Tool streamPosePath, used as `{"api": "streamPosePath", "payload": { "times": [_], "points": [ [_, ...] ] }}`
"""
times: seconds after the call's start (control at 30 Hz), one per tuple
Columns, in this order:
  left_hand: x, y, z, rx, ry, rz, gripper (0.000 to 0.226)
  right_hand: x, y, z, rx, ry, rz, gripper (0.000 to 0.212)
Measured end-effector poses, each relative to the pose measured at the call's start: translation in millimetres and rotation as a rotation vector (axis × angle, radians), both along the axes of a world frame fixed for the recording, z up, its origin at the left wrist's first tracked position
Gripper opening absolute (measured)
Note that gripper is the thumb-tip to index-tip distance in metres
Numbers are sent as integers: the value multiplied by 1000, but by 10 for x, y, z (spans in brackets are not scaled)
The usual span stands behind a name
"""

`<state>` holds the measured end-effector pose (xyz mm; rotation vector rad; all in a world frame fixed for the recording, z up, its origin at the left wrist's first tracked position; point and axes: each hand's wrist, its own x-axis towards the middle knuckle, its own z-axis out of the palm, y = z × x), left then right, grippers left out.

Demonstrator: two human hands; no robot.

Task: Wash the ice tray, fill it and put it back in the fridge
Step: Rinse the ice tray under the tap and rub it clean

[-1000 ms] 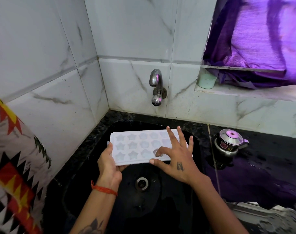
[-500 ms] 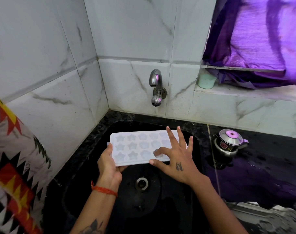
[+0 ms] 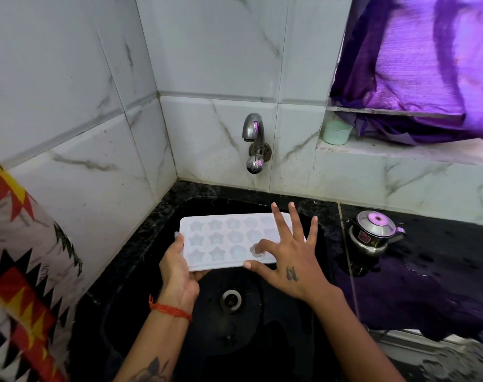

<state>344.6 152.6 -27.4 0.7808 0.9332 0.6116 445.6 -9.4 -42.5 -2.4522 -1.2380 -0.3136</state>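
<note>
A pale blue ice tray (image 3: 223, 239) with star and flower moulds is held level over the black sink (image 3: 141, 244). My left hand (image 3: 179, 267) grips its near left corner from below, thumb on the rim. Spread wide, my right hand (image 3: 287, 257) lies over the tray's right end, with the index fingertip pressed into a mould in the near row and the thumb at the near edge. The steel tap (image 3: 254, 142) sticks out of the wall above the tray; no water runs from it.
The sink drain (image 3: 230, 299) lies below the tray. A small steel kettle (image 3: 374, 232) stands on the wet black counter to the right. A pale green cup (image 3: 336, 132) sits on the window ledge under a purple curtain (image 3: 416, 64). Patterned cloth (image 3: 19, 271) hangs at left.
The right index finger has shifted slightly within the near-row moulds. The tray and left hand have hardly moved.
</note>
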Motion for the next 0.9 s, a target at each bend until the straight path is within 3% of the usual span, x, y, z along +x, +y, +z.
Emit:
{"api": "streamPosePath", "payload": {
  "times": [0.27,0.6,0.9],
  "points": [
    [-1,3,-2,7,-4,-2,32,-15,-3,83,-10,214,13,64],
    [-11,-11,4,3,0,-2,31,-22,-24,87,-14,153,18,56],
    [-21,-30,48,2,-12,-1,32,-145,59,151,63,212,76,54]
  ]
}}
